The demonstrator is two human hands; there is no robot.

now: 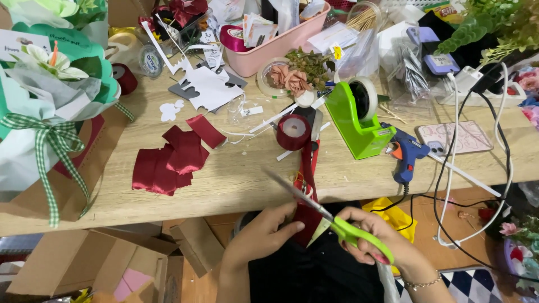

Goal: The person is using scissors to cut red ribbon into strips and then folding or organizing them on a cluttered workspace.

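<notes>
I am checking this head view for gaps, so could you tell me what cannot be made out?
- Scissors blades: motion-blurred.
- Red ribbon lower end: covered by the left hand.
- Right hand fingers: partly behind the green handle.
- Pink basket: cut off by the top edge.

White greeting tag (14,45) on bouquet, far left; round labelled tape roll (150,60) behind.

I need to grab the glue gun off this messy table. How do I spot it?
Find the bright green tape dispenser mid-table. The glue gun lies just right of its base, by the front edge. It is the only blue tool, with an orange trigger.
</notes>
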